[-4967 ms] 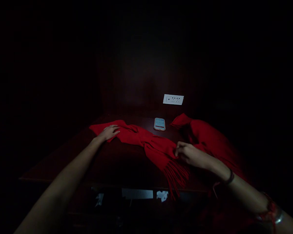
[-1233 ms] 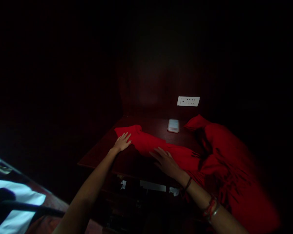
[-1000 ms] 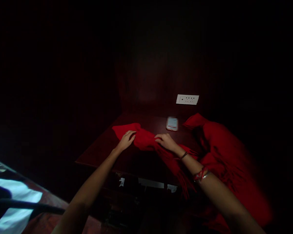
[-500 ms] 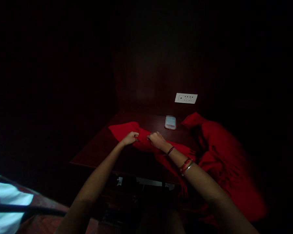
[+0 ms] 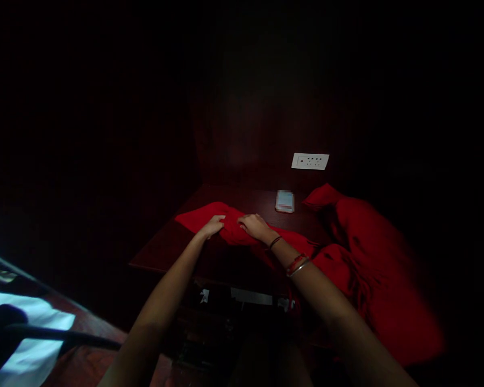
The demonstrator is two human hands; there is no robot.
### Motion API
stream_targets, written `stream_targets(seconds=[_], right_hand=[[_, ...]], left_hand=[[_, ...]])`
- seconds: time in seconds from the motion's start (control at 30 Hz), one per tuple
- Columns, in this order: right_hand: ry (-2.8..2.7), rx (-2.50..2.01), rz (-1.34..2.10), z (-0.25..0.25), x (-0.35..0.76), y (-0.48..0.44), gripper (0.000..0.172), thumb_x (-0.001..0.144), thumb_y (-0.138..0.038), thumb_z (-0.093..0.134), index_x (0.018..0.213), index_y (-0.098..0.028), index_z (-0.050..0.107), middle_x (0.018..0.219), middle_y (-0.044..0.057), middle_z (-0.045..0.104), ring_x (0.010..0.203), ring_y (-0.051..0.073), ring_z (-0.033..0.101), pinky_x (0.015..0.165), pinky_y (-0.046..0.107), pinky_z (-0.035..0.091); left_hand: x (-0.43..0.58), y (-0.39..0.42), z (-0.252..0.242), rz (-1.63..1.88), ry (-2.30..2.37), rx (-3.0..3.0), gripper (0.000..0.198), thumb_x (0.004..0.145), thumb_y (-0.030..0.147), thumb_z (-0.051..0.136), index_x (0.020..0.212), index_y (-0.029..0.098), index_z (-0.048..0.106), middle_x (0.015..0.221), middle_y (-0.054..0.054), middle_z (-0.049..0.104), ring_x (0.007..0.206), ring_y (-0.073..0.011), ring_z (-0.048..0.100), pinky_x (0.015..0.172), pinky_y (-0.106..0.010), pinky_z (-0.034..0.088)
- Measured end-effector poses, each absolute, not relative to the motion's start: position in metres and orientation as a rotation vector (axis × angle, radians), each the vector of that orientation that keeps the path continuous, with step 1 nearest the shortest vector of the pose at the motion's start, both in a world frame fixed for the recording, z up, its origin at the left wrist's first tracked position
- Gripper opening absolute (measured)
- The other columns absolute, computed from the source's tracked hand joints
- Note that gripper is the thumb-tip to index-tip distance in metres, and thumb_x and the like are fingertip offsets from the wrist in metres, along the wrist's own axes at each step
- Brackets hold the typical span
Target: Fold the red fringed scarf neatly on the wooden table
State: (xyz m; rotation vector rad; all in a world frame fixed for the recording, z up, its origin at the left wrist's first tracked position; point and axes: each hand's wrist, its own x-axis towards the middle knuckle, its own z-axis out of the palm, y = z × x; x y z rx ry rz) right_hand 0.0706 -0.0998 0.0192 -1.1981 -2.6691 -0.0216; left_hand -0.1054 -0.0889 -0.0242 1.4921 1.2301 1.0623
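The right hand (image 5: 257, 227) is now nearer the left hand (image 5: 213, 228), both sets of fingers bent on the red scarf (image 5: 233, 232), grip unclear; a phone (image 5: 285, 201) lies beyond.

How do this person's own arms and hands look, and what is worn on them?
No sleeves show on either arm. Near the right hand sits a thin dark band; higher up are a red bracelet and a silver-coloured bangle. No bracelet shows near the left hand.

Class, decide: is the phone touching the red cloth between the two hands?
Apart. The head view shows a strip of dark tabletop between the phone and the red cloth.
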Motion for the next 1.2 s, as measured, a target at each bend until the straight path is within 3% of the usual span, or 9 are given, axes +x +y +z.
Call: stream_targets(seconds=[0.13, 0.4, 0.53, 0.6, 0.77, 0.87, 0.97, 1.1, 1.2], right_hand=[[-2.74, -1.239, 0.028, 0.002, 0.09, -0.091, 0.021, 0.075, -0.011, 0.035, 0.08, -0.015, 0.055, 0.078, 0.006, 0.058, 0.074, 0.012, 0.05, 0.063, 0.02, 0.031], [-2.579, -1.295, 0.213, -0.005, 0.169, -0.087, 0.023, 0.071, -0.007, 0.035, 0.077, -0.014, 0.055, 0.068, 0.003, 0.056, 0.064, 0.011, 0.048, 0.059, 0.019, 0.031], [-2.499, -0.999, 0.105, 0.013, 0.146, -0.091, 0.035, 0.072, -0.013, 0.041, 0.107, -0.014, 0.045, 0.101, 0.008, 0.049, 0.091, 0.014, 0.043, 0.075, 0.024, 0.032], [-2.592, -0.874, 0.117, 0.018, 0.13, -0.092, 0.047, 0.071, -0.02, 0.047, 0.116, -0.015, 0.036, 0.111, 0.01, 0.043, 0.098, 0.016, 0.039, 0.08, 0.026, 0.03], [-2.853, -0.938, 0.022, 0.008, 0.121, -0.098, 0.021, 0.074, -0.014, 0.04, 0.09, -0.014, 0.054, 0.087, 0.007, 0.053, 0.082, 0.014, 0.048, 0.072, 0.024, 0.034], [-2.801, -1.038, -0.079, 0.003, 0.144, -0.1, 0.023, 0.073, -0.007, 0.036, 0.085, -0.014, 0.054, 0.084, 0.007, 0.053, 0.078, 0.013, 0.048, 0.068, 0.022, 0.034], [-2.764, -1.134, -0.036, 0.008, 0.176, -0.1, 0.021, 0.072, -0.007, 0.036, 0.082, -0.012, 0.054, 0.082, 0.007, 0.053, 0.077, 0.013, 0.048, 0.068, 0.022, 0.033], [-2.814, -1.19, 0.122, 0.023, 0.197, -0.105, 0.019, 0.07, -0.007, 0.04, 0.08, -0.012, 0.055, 0.08, 0.007, 0.054, 0.076, 0.014, 0.049, 0.07, 0.023, 0.034], [-2.721, -1.089, 0.158, 0.038, 0.181, -0.114, 0.028, 0.072, -0.016, 0.045, 0.099, -0.012, 0.05, 0.095, 0.009, 0.051, 0.089, 0.015, 0.045, 0.077, 0.026, 0.033]], left_hand=[[-0.111, -0.09, -0.03, 1.126, 1.259, 1.339, 0.013, 0.054, 0.022, 0.059, 0.063, 0.013, 0.056, 0.06, 0.0, 0.057, 0.054, -0.0097, 0.052, 0.051, -0.018, 0.04], [-0.125, -0.097, -0.02, 1.2, 1.475, 1.279, 0.006, 0.061, 0.02, 0.052, 0.065, 0.015, 0.054, 0.056, 0.001, 0.053, 0.054, -0.01, 0.05, 0.05, -0.018, 0.038], [-0.096, -0.086, 0.007, 1.057, 1.564, 1.765, 0.007, 0.06, 0.017, 0.052, 0.065, 0.016, 0.057, 0.071, -0.002, 0.059, 0.073, -0.015, 0.052, 0.065, -0.021, 0.037], [-0.081, -0.08, 0.015, 0.783, 1.646, 1.946, 0.004, 0.058, 0.016, 0.054, 0.059, 0.015, 0.057, 0.064, -0.004, 0.059, 0.069, -0.0171, 0.053, 0.063, -0.023, 0.037], [-0.078, -0.075, 0.013, 0.593, 1.672, 1.955, 0.008, 0.049, 0.008, 0.059, 0.046, 0.015, 0.055, 0.046, 0.0, 0.054, 0.051, -0.0147, 0.051, 0.053, -0.022, 0.037], [-0.101, -0.076, 0.012, 0.739, 1.761, 1.954, 0.004, 0.059, 0.014, 0.055, 0.055, 0.015, 0.057, 0.056, -0.002, 0.057, 0.059, -0.015, 0.052, 0.056, -0.023, 0.037], [-0.128, -0.08, 0.011, 0.919, 1.917, 1.891, 0.018, 0.073, 0.019, 0.039, 0.069, 0.014, 0.056, 0.067, -0.007, 0.058, 0.065, -0.0166, 0.051, 0.059, -0.026, 0.037], [-0.133, -0.083, 0.006, 0.972, 1.976, 1.882, 0.016, 0.071, 0.014, 0.04, 0.075, 0.012, 0.056, 0.071, -0.009, 0.057, 0.072, -0.0192, 0.052, 0.066, -0.03, 0.038], [-0.104, -0.083, 0.01, 1.007, 1.875, 2.049, 0.022, 0.069, 0.015, 0.044, 0.088, 0.014, 0.054, 0.093, -0.008, 0.055, 0.093, -0.0195, 0.046, 0.081, -0.029, 0.032]])
